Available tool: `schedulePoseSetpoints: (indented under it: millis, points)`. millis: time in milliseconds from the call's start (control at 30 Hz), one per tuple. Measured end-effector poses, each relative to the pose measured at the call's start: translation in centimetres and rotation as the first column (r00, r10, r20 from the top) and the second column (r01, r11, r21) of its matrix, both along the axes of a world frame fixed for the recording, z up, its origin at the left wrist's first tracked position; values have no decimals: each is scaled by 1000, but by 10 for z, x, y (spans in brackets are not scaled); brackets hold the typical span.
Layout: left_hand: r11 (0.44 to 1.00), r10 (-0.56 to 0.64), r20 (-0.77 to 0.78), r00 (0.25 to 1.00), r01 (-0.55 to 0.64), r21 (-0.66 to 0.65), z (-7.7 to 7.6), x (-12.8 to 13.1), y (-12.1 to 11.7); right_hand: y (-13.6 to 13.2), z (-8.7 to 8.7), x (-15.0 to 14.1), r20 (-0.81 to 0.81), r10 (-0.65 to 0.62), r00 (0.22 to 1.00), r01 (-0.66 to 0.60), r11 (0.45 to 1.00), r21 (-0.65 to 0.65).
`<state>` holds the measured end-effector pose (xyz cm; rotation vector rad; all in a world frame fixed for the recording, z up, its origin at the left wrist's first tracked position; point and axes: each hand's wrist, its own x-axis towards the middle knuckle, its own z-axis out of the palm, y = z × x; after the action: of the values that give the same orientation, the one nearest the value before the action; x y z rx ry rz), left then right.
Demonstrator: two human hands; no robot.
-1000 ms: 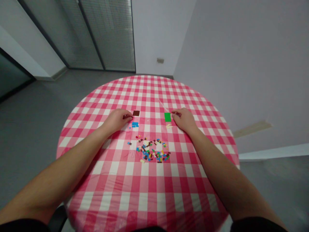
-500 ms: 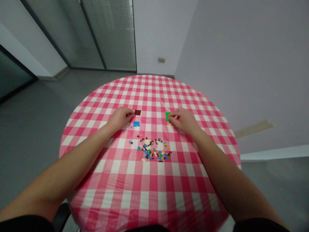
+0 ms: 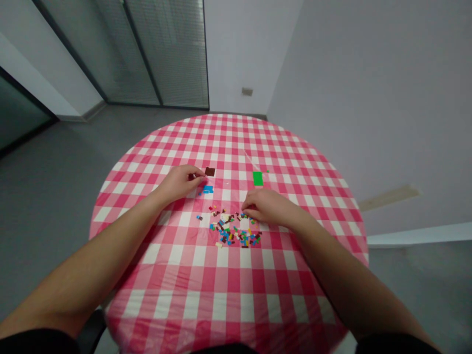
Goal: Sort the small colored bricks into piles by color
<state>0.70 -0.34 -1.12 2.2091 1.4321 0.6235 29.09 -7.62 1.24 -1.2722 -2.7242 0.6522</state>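
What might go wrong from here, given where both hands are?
The right hand, at the edge of the mixed small bricks, might knock some aside. The left hand, close beside the brown patch, could nudge it. The tiny green piece near the green rectangle might be overlooked.

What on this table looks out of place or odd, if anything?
One tiny green piece lies alone, right of the green rectangle, and a small blue-and-dark cluster sits left of the mixed pile. Both look like strays.
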Motion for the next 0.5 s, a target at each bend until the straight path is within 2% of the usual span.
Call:
schedulePoseSetpoints:
  millis: [500]
  points:
    - [990,-89,123,988,101,-99,-5,5,-8,-3,1,-4,-24,-5,1000,4,999,-43]
